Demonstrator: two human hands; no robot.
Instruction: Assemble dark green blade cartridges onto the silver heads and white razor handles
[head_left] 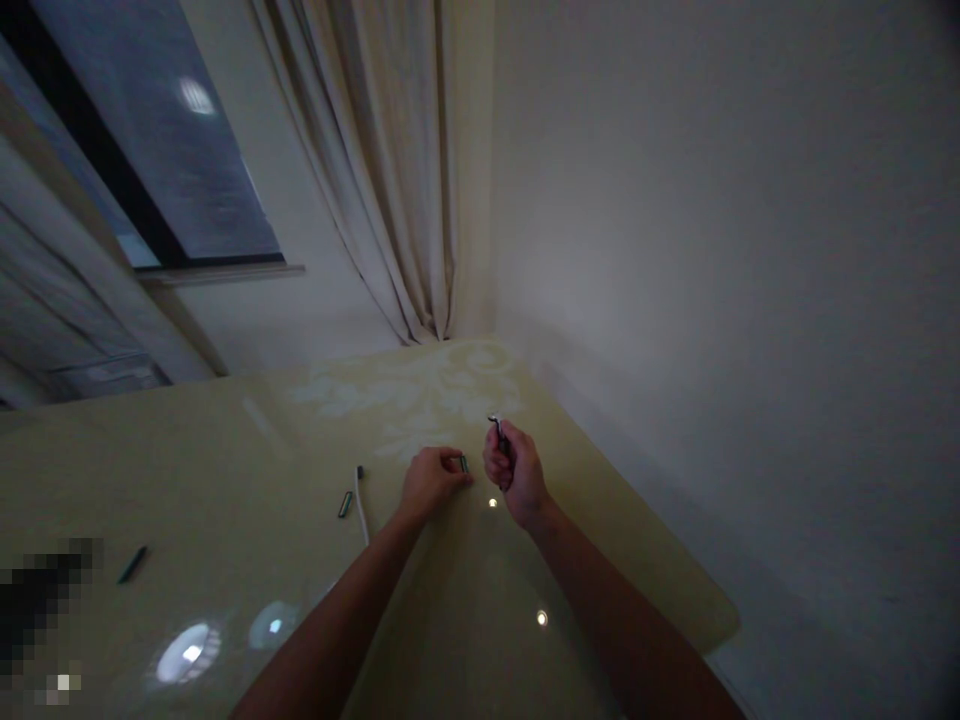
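Observation:
My left hand (433, 482) is over the table, with thumb and fingers pinching a small green, battery-like piece (463, 464). Just to its right, my right hand (517, 470) is raised in a fist round a slim dark tool (496, 428) with a shiny bent metal end pointing up. Most of that tool is hidden in my fingers, so its exact kind does not show. Left of my left wrist lies a white toothbrush (361, 505) with a dark head. Beside it is another small green-and-dark piece (345, 504).
A thin dark green stick-like piece (133, 565) lies farther left on the glossy yellowish table (300, 430). A pixelated dark shape (37, 600) covers the lower left corner. A wall (712, 300) borders the table's right edge; curtains (390, 180) hang behind it.

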